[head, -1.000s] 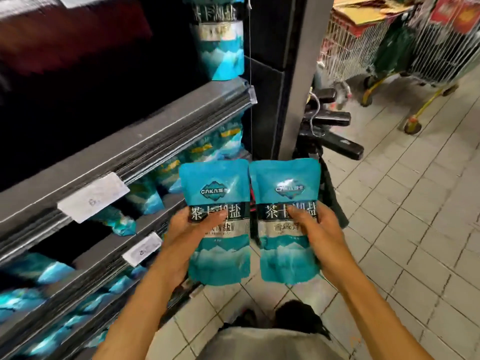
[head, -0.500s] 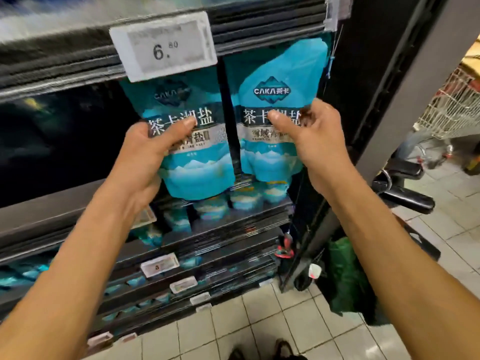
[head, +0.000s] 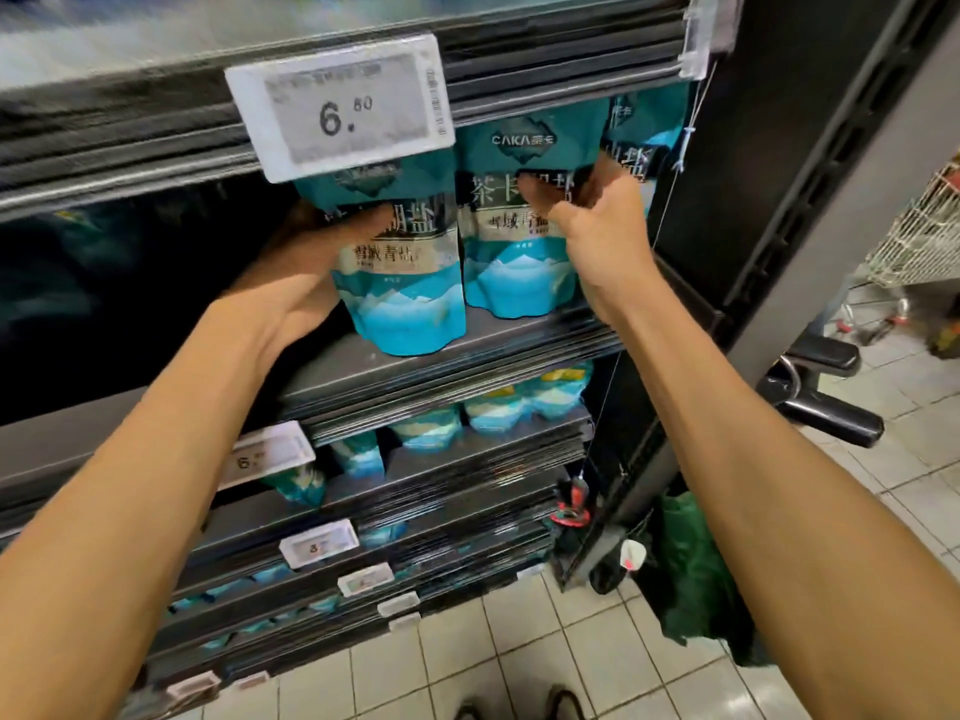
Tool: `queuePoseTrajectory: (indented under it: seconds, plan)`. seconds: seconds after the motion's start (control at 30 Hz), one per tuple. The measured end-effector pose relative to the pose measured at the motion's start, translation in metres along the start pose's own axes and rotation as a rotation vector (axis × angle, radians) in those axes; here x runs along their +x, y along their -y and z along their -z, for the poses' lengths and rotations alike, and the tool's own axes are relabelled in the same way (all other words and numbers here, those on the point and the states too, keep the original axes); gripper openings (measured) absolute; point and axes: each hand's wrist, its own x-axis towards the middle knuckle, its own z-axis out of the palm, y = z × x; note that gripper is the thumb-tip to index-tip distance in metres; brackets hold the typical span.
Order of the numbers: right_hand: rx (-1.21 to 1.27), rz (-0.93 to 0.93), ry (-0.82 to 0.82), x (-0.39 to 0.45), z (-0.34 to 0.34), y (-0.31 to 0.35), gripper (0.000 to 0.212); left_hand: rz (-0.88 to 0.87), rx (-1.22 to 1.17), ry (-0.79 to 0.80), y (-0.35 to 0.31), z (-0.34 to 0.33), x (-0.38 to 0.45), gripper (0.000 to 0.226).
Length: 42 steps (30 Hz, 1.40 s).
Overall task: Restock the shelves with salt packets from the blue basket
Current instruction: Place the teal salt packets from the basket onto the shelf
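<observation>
Our left hand [head: 306, 283] grips one salt packet [head: 410, 298] and our right hand [head: 597, 236] pinches another packet [head: 514, 262], both upright side by side on the shelf [head: 415, 371] under the price tag [head: 343, 106].

The two salt packets [head: 410, 283] [head: 511, 241] are teal above and bright blue below, with a pale mountain pattern and a cream band of dark lettering. The shelf [head: 415, 366] is dark grey, the price tag [head: 340, 109] white and grey with black digits, and the floor tiles [head: 519, 662] are off-white.
</observation>
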Motion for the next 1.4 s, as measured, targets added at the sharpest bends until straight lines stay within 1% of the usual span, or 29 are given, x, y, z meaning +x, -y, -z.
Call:
queuePoseTrajectory:
  seconds: [0.03, 0.07, 0.17, 0.23, 0.3, 0.33, 0.37, 0.43, 0.47, 0.53, 0.6, 0.67, 0.73, 0.83, 0.93, 1.03, 1.1, 1.17, 1.23, 1.3, 1.4]
  plan:
    - [0.004, -0.004, 0.006, 0.001, -0.001, -0.002, 0.039, 0.004, -0.005, 0.014, 0.001, 0.002, 0.003, 0.065]
    - [-0.01, -0.008, 0.023, 0.0, -0.003, -0.004, 0.038, -0.014, -0.003, 0.015, 0.003, 0.0, 0.005, 0.061]
    - [-0.079, -0.019, 0.064, -0.001, -0.012, -0.004, 0.034, -0.12, 0.06, -0.015, 0.012, -0.013, 0.013, 0.034]
    - [-0.187, -0.021, 0.063, -0.001, -0.014, -0.003, 0.03, -0.146, 0.097, -0.015, 0.015, -0.02, 0.016, 0.032]
    - [-0.363, -0.005, 0.016, -0.007, -0.01, -0.004, 0.039, -0.154, 0.12, -0.028, 0.015, -0.022, 0.018, 0.035]
    - [-0.436, 0.045, -0.022, -0.012, -0.006, -0.005, 0.04, -0.164, 0.134, -0.037, 0.016, -0.022, 0.019, 0.035]
    - [-0.484, 0.133, -0.062, -0.021, -0.003, -0.006, 0.036, -0.175, 0.145, -0.046, 0.016, -0.022, 0.018, 0.034]
    - [-0.55, 0.322, -0.134, -0.041, 0.002, -0.006, 0.021, -0.192, 0.152, -0.056, 0.018, -0.023, 0.018, 0.033]
    - [-0.588, 0.388, -0.169, -0.048, 0.005, -0.008, 0.017, -0.197, 0.148, -0.059, 0.019, -0.024, 0.018, 0.033]
    - [-0.667, 0.43, -0.218, -0.056, 0.009, -0.013, 0.022, -0.196, 0.129, -0.069, 0.02, -0.025, 0.018, 0.035]
    - [-0.707, 0.408, -0.232, -0.059, 0.013, -0.018, 0.028, -0.19, 0.122, -0.078, 0.019, -0.024, 0.021, 0.042]
    - [-0.712, 0.389, -0.225, -0.06, 0.015, -0.02, 0.031, -0.198, 0.133, -0.083, 0.019, -0.024, 0.024, 0.06]
    - [-0.689, 0.347, -0.182, -0.06, 0.012, -0.022, 0.038, -0.216, 0.135, -0.108, 0.021, -0.025, 0.026, 0.076]
    - [-0.697, 0.291, -0.094, -0.06, 0.002, -0.028, 0.053, -0.243, 0.12, -0.144, 0.026, -0.032, 0.027, 0.082]
    - [-0.632, 0.297, -0.093, -0.06, -0.004, -0.031, 0.06, -0.274, 0.122, -0.193, 0.031, -0.043, 0.025, 0.076]
    - [-0.598, 0.282, -0.122, -0.059, -0.003, -0.031, 0.062, -0.29, 0.141, -0.22, 0.036, -0.054, 0.024, 0.053]
    - [-0.575, 0.282, -0.126, -0.059, -0.001, -0.031, 0.06, -0.3, 0.173, -0.22, 0.038, -0.06, 0.023, 0.038]
    - [-0.569, 0.298, -0.131, -0.059, 0.001, -0.031, 0.056, -0.3, 0.163, -0.212, 0.04, -0.064, 0.022, 0.03]
    - [-0.565, 0.31, -0.14, -0.06, 0.002, -0.032, 0.053, -0.279, 0.148, -0.183, 0.038, -0.064, 0.02, 0.033]
    - [-0.547, 0.319, -0.149, -0.062, 0.003, -0.034, 0.05, -0.267, 0.159, -0.149, 0.035, -0.062, 0.017, 0.042]
    - [-0.538, 0.344, -0.166, -0.066, 0.007, -0.037, 0.044, -0.274, 0.148, -0.145, 0.033, -0.057, 0.012, 0.049]
